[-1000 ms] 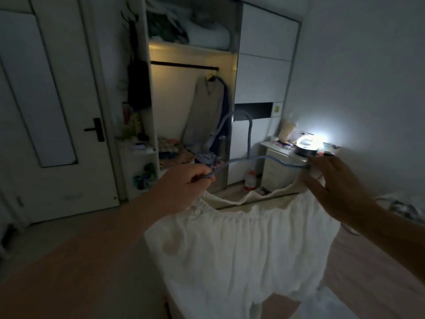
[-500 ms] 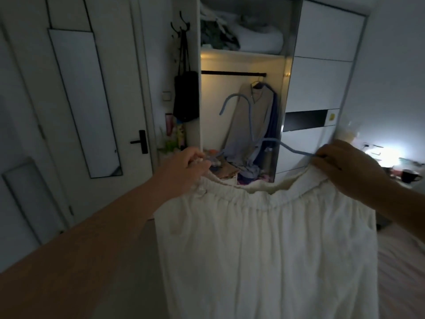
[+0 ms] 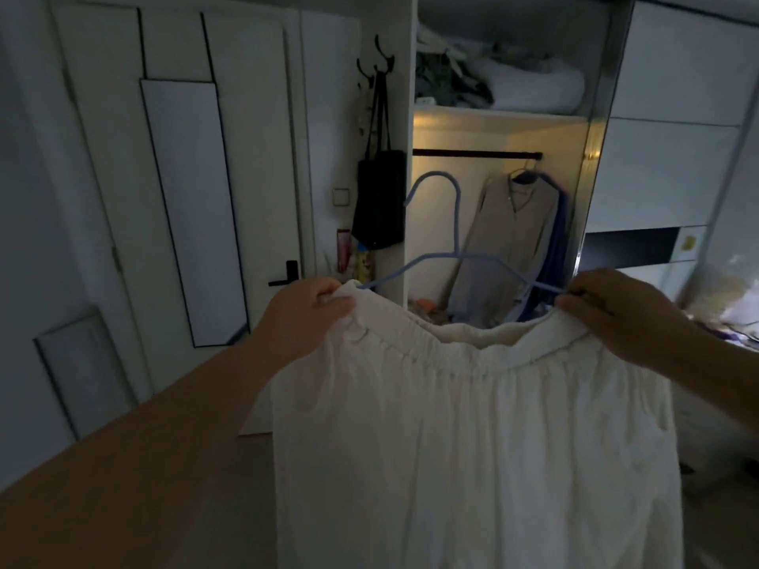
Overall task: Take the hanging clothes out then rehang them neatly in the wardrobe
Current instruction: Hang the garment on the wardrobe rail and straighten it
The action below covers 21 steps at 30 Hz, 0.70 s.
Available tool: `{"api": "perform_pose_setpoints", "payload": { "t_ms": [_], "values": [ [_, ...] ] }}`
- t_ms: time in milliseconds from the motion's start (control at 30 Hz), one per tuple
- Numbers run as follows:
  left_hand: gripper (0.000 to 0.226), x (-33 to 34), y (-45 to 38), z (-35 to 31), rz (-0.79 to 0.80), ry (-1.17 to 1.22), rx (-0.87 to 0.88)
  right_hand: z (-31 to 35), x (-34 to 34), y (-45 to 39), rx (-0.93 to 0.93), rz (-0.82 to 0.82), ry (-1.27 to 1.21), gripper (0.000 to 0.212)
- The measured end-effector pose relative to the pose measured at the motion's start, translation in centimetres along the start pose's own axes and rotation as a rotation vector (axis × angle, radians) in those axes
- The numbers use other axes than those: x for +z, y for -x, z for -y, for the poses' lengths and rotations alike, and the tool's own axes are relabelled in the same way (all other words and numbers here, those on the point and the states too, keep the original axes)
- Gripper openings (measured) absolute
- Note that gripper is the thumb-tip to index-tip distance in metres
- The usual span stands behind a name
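Observation:
A white gathered garment (image 3: 472, 437) hangs spread out in front of me on a pale blue hanger (image 3: 456, 223). My left hand (image 3: 304, 318) grips the waistband and the hanger's left end. At the right end, my right hand (image 3: 616, 314) pinches waistband and hanger together. The hook stands upright in front of the lit wardrobe opening, below the dark rail (image 3: 472, 153). A beige shirt (image 3: 505, 240) and a blue garment (image 3: 556, 248) hang at the rail's right end.
A black bag (image 3: 380, 199) hangs from hooks on the wardrobe's left side panel. A white door with a black handle (image 3: 285, 275) is to the left. Bedding (image 3: 530, 86) fills the top shelf. Clutter lies on the wardrobe floor, and a lit bedside area is far right.
The view has come closer to the wardrobe and turned left. Both hands have kept hold of the hanger and white garment, now raised higher before the opening.

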State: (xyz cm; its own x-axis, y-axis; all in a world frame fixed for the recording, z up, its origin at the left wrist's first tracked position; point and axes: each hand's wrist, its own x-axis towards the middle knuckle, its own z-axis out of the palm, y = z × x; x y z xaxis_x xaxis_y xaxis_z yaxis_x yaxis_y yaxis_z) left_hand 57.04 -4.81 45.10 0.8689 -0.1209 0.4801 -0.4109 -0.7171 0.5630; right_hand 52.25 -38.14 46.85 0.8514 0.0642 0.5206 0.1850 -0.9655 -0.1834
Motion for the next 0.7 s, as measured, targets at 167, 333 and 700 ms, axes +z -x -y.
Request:
{"api": "perform_pose_setpoints", "payload": {
  "t_ms": [167, 333, 700],
  "values": [
    [0.022, 1.1, -5.9, 4.4, -0.054, 0.012, -0.084, -0.7, 4.4, -5.6, 0.095, 0.119, -0.158, 0.021],
    [0.013, 2.9, -11.9, 9.8, -0.061, 0.087, -0.126, -1.4, 8.9, -10.1, 0.206, 0.174, -0.166, 0.027],
    [0.008, 7.1, -29.0, 21.3, 0.09, 0.121, 0.015, 1.6, 20.6, -22.5, 0.295, 0.151, -0.078, 0.016]
  ]
}}
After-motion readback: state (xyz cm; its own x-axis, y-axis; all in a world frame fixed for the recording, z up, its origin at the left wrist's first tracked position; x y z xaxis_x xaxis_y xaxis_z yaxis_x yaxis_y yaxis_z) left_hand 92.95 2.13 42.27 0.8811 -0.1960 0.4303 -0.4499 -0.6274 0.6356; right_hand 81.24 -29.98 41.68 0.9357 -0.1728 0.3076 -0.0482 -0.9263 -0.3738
